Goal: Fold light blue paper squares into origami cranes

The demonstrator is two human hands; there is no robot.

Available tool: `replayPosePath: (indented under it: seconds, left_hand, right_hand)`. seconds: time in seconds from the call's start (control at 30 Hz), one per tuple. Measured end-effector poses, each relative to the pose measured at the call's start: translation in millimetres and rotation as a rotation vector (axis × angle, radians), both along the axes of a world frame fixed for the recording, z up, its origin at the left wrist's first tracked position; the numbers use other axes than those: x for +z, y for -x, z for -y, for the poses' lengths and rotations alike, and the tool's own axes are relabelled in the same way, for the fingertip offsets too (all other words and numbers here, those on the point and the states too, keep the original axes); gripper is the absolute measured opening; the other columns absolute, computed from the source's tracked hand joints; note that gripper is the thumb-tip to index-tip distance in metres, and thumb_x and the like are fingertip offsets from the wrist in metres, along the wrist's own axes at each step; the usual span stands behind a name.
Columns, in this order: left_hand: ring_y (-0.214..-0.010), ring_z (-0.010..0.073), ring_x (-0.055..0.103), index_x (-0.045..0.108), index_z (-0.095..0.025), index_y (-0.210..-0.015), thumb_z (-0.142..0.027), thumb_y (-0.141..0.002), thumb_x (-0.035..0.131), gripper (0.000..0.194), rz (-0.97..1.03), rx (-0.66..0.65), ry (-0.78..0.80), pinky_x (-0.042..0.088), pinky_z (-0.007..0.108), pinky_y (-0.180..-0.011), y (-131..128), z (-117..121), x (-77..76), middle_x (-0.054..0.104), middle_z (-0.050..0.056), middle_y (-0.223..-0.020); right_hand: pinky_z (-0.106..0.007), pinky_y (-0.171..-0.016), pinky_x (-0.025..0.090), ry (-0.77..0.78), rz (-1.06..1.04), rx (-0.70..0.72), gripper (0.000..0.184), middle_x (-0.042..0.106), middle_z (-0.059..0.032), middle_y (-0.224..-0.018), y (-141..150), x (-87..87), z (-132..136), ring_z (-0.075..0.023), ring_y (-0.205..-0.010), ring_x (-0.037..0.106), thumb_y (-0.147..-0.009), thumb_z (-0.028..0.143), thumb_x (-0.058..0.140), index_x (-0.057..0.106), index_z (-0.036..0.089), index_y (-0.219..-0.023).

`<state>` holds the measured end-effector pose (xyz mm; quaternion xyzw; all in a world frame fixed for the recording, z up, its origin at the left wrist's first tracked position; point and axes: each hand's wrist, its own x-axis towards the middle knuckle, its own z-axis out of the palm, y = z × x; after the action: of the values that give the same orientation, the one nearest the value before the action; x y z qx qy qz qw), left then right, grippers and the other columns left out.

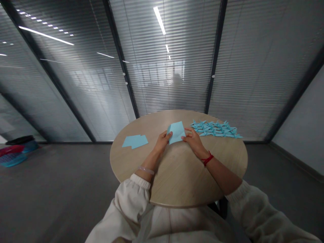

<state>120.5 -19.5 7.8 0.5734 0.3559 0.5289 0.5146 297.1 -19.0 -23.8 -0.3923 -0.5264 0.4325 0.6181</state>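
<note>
A light-blue sheet of paper is held up over the middle of the table, between my two hands. My left hand pinches its left edge, thumb on the front face. At the lower right corner, my right hand grips the paper between thumb and fingers. Some fingertips are hidden behind the sheet. To the left lie overlapping blue paper sheets, flat on the wood. Rows of folded blue paper cranes stand close together beyond my right hand.
The round wooden table has its near edge against my body. Glass panels with blinds rise just behind it. Baskets sit on the floor at the far left, and a white wall is at the right.
</note>
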Motion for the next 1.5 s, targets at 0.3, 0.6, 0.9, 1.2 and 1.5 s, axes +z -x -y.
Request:
replayPosePath:
  seconds: [0.3,0.6,0.9,1.2,1.5]
  left_hand:
    - [-0.079,0.0168,0.066,0.066,-0.013,-0.099,-0.018,-0.066,0.074,0.034,0.109,-0.074,0.106,0.051,0.027,-0.072,-2,5,4.6,0.072,0.008,-0.094]
    - [-0.057,0.0091,0.063,0.062,-0.010,-0.086,-0.007,-0.072,0.068,0.014,0.234,-0.088,0.239,0.054,0.018,-0.058,-3,8,12.0,0.069,0.004,-0.074]
    - [-0.056,0.0098,0.062,0.062,-0.010,-0.081,-0.016,-0.084,0.061,0.006,0.384,-0.091,0.307,0.056,0.020,-0.059,-3,8,15.4,0.068,0.005,-0.071]
    - [-0.062,0.0134,0.066,0.063,-0.007,-0.093,-0.014,-0.086,0.057,0.012,0.412,-0.100,0.290,0.058,0.025,-0.064,-3,4,9.8,0.071,0.010,-0.084]
    - [-0.078,0.0166,0.069,0.057,-0.013,-0.105,-0.014,-0.081,0.062,0.025,0.382,-0.178,0.210,0.058,0.032,-0.081,-5,6,9.5,0.070,0.009,-0.095]
  right_hand:
    - [-0.035,-0.076,0.053,-0.260,0.129,-0.188,0.058,0.064,-0.0022,-0.091,-3,4.9,3,-0.0184,-0.079,0.065,-0.077,0.030,0.065,0.040,0.026,-0.129]
    - [-0.047,-0.107,0.038,-0.595,0.568,-0.328,0.025,0.049,-0.0048,-0.136,-3,15.5,17,-0.0240,-0.129,0.044,-0.089,0.020,0.048,0.071,0.028,-0.098]
    - [-0.055,-0.117,0.015,-0.618,0.791,-0.222,0.026,0.041,0.0078,-0.148,2,17.8,21,-0.0245,-0.144,0.023,-0.079,0.015,0.063,0.074,0.035,-0.094]
    - [-0.051,-0.117,0.016,-0.611,0.661,-0.212,0.006,0.051,0.0027,-0.141,1,16.6,17,-0.0257,-0.139,0.031,-0.072,0.031,0.077,0.074,0.030,-0.077]
    - [-0.043,-0.108,0.033,-0.336,0.284,-0.159,0.023,0.059,-0.0061,-0.127,1,13.0,12,-0.0255,-0.123,0.049,-0.072,0.046,0.073,0.070,0.023,-0.072]
